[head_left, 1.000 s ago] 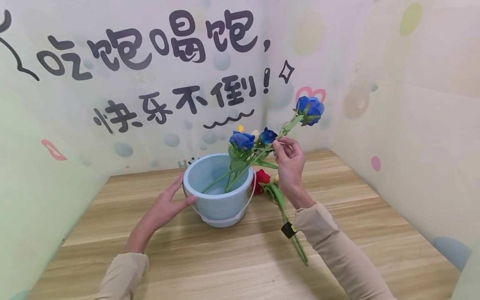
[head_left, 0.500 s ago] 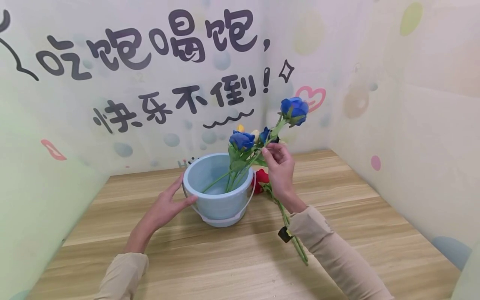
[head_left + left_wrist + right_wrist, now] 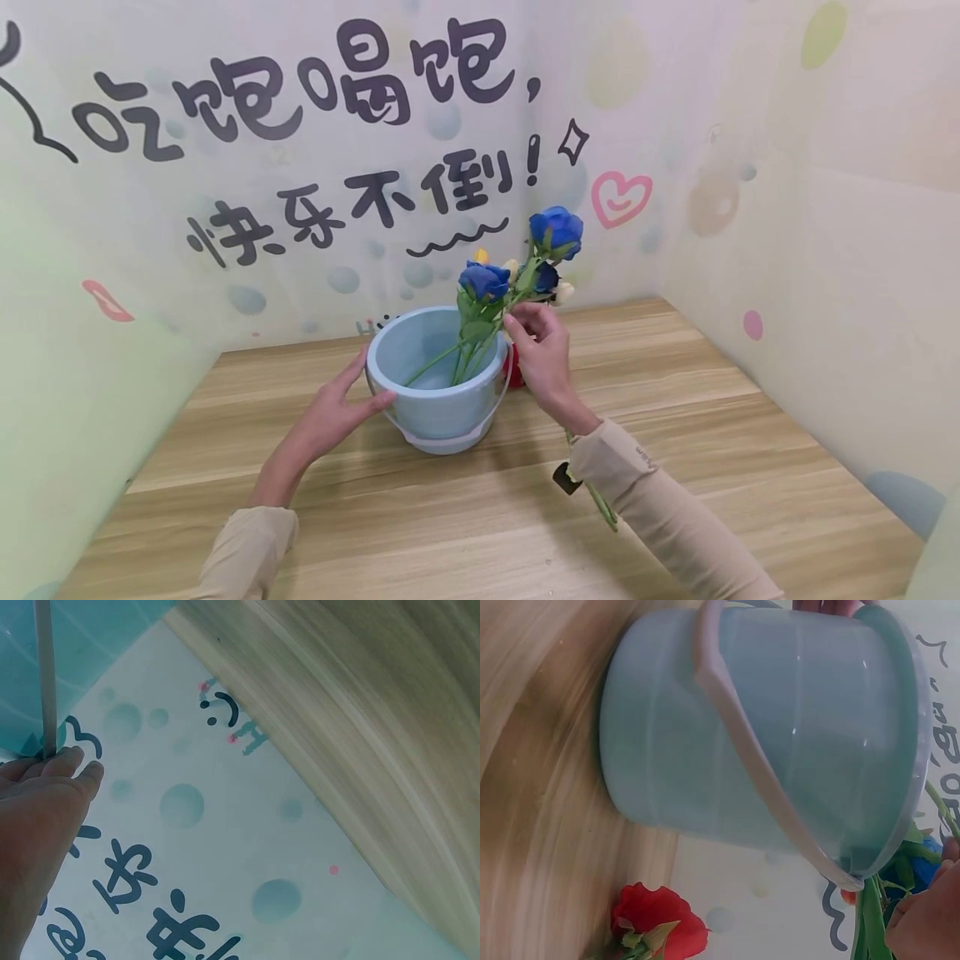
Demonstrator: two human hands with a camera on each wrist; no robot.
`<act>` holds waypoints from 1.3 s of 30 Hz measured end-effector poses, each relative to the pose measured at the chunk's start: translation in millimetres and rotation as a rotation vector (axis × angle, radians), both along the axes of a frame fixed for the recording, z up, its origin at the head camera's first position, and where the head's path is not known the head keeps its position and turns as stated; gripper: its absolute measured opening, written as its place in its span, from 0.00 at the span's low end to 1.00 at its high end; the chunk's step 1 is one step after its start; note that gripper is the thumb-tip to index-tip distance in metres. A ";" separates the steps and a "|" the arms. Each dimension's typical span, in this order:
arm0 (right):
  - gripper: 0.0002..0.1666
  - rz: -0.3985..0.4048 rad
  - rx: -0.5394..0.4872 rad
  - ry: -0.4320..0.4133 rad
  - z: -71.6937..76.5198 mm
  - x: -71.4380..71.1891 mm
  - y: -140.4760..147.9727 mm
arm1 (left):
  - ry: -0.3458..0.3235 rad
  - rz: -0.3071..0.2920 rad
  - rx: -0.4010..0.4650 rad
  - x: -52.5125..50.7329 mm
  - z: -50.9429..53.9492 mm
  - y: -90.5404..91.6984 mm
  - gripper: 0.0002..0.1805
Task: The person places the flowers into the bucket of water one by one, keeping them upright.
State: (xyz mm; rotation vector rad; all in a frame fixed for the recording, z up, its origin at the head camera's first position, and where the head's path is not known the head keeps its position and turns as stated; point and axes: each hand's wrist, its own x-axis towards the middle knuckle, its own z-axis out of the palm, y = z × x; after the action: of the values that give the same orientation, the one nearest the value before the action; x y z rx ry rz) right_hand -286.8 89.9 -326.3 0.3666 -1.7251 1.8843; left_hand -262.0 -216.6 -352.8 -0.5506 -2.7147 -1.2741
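A light blue bucket (image 3: 442,421) stands upright on the wooden table. My left hand (image 3: 330,414) rests against its left side, fingers along the outer wall and thumb at the front of the rim. Between thumb and fingers, my right hand (image 3: 546,357) pinches the green stem of a blue artificial rose (image 3: 557,233), above the bucket's right rim. That stem slants down into the bucket. Another blue rose (image 3: 484,282) leans inside, beside yellow and cream buds. A darker blue bloom (image 3: 546,278) shows behind the right hand, partly hidden. The right wrist view also shows the bucket's handle (image 3: 742,739) hanging down.
A red flower (image 3: 660,921) lies on the table right of the bucket, partly hidden by my right hand. Its stems (image 3: 603,507) and a black tag (image 3: 567,478) show around the right sleeve. Patterned walls with dark lettering (image 3: 367,75) stand behind the table.
My right hand has moved left and slightly down, bringing the blue rose nearer to the other blue rose. The left hand and the bucket have stayed in place.
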 end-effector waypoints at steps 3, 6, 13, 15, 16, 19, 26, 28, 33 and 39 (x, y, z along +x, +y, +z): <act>0.09 0.000 0.030 0.005 -2.6 0.5 -2.2 | -0.002 -0.003 0.004 0.3 0.3 0.2 0.49; 0.09 0.005 0.053 0.002 -5.4 0.8 -4.3 | -0.001 0.002 0.003 0.5 0.6 0.6 0.49; 0.08 0.011 0.104 0.022 -10.9 2.4 -7.3 | -0.002 0.004 -0.001 1.0 0.1 0.9 0.49; 0.08 0.011 0.122 0.025 -12.2 2.3 -7.5 | -0.003 0.005 -0.002 1.1 0.1 0.9 0.49; 0.08 0.009 0.129 0.025 -12.5 2.5 -7.6 | -0.004 0.005 -0.002 1.2 0.1 0.9 0.49; 0.08 -0.003 0.149 0.012 -13.2 3.3 -7.9 | -0.007 0.008 -0.003 1.3 0.3 0.8 0.49; 0.09 -0.035 0.197 -0.016 -13.1 4.7 -9.1 | -0.005 0.008 -0.003 1.6 0.0 0.8 0.49; 0.09 -0.043 0.215 -0.016 -13.8 4.0 -9.0 | -0.006 0.009 -0.003 1.6 -0.2 0.7 0.49; 0.08 -0.050 0.258 -0.011 -15.7 3.7 -8.0 | -0.007 0.013 -0.008 1.5 -0.2 0.4 0.49; 0.06 -0.047 0.276 0.016 -16.7 3.7 -6.7 | -0.005 0.016 -0.013 1.4 0.0 0.1 0.49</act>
State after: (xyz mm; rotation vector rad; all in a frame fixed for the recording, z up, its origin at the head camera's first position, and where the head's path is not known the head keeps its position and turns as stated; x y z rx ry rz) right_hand -283.1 83.2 -342.9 0.4400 -1.9698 1.6088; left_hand -260.6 -216.5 -352.8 -0.5265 -2.7274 -1.2574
